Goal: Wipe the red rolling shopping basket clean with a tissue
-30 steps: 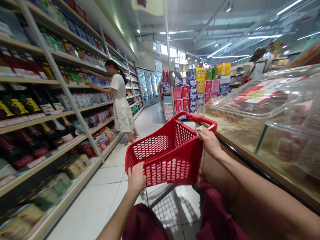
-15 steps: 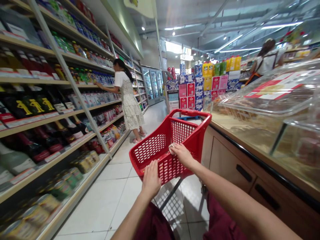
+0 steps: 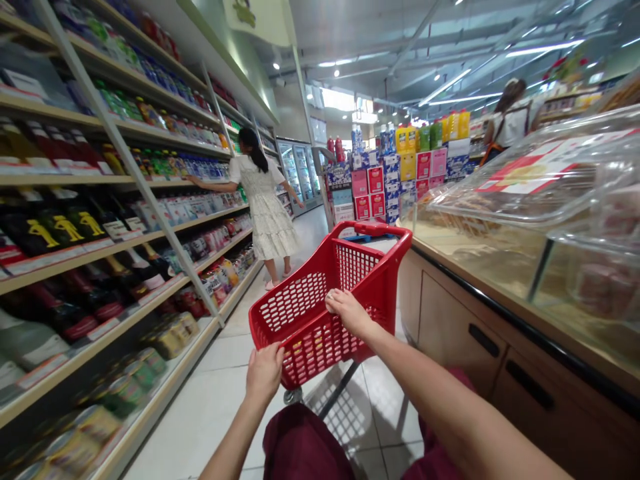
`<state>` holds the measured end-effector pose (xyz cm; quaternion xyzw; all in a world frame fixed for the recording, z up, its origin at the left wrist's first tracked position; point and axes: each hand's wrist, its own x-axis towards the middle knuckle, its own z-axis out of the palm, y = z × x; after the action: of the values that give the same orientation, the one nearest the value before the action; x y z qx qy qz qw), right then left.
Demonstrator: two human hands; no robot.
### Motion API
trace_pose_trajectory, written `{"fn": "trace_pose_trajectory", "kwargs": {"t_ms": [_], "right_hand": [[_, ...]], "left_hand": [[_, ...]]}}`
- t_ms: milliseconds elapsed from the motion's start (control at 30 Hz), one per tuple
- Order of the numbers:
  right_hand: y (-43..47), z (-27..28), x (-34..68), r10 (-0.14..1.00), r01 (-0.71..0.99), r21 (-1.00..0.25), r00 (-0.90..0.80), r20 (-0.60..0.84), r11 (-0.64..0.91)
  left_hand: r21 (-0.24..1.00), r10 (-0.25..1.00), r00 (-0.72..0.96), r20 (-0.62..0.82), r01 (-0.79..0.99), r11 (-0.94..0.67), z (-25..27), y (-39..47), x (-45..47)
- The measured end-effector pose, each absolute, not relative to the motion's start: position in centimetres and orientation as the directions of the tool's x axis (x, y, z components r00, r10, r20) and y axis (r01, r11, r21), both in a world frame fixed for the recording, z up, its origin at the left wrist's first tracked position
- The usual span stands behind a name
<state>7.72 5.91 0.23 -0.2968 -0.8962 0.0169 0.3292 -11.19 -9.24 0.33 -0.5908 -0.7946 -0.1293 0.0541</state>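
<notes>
Pressing a small pale cloth (image 3: 330, 301) to the near rim of a red shopping cart (image 3: 387, 290), the right hand (image 3: 349, 312) is at the middle of the frame in the head view, its fingers bunched around the cloth. The left hand (image 3: 265, 373), lower and left of centre, has its fingers together, hooked over the cart's near-left corner. The cart stands on the tiled floor, between the drinks shelves (image 3: 117, 180) at left and a wood-fronted surface (image 3: 450, 293) at right.

As for progress, the cloth is in contact around midway along the near rim. The raised bar at the cart's far end and the opposite rim have no hand on them. The red plastic gives no sign of which stretches have been covered, so what remains cannot be told.
</notes>
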Motion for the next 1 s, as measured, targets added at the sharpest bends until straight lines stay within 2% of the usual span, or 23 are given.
{"fn": "trace_pose_trajectory", "kwargs": {"t_ms": [233,467,567,700,767,900,1000], "right_hand": [[7.4,1.6,9.0,0.528,0.497,-0.225,-0.633,0.566,0.838],[5.1,1.1,10.7,0.484,0.437,-0.221,-0.701,0.523,0.872],[5.4,1.2,12.9,0.515,0.463,-0.242,-0.671,0.534,0.853],[6.0,1.3,17.2,0.56,0.5,-0.273,-0.624,0.544,0.822],[5.3,0.5,19.2,0.581,0.518,-0.289,-0.591,0.559,0.805],[1.7,-2.9,20.7,0.65,0.607,-0.336,-0.42,0.633,0.72],[-1.1,-5.1,18.2,0.639,0.623,-0.321,-0.39,0.663,0.713]], "left_hand": [[0.171,0.926,-0.262,0.272,0.96,0.221,-0.4,-8.9,-8.1],[0.249,0.963,-0.107,0.248,0.968,0.043,-1.8,-5.8,-1.6],[0.226,0.974,-0.019,0.226,0.974,-0.033,-1.9,-5.6,-1.7],[0.107,0.969,-0.133,0.211,0.988,0.112,-2.1,-6.2,-4.4],[0.069,0.971,-0.113,0.21,0.993,0.1,-2.3,-6.3,-4.9],[0.102,0.98,-0.063,0.191,0.994,0.044,-2.4,-5.9,-2.6],[0.13,0.986,-0.034,0.164,0.991,0.013,-2.1,-5.3,-0.5]]}}
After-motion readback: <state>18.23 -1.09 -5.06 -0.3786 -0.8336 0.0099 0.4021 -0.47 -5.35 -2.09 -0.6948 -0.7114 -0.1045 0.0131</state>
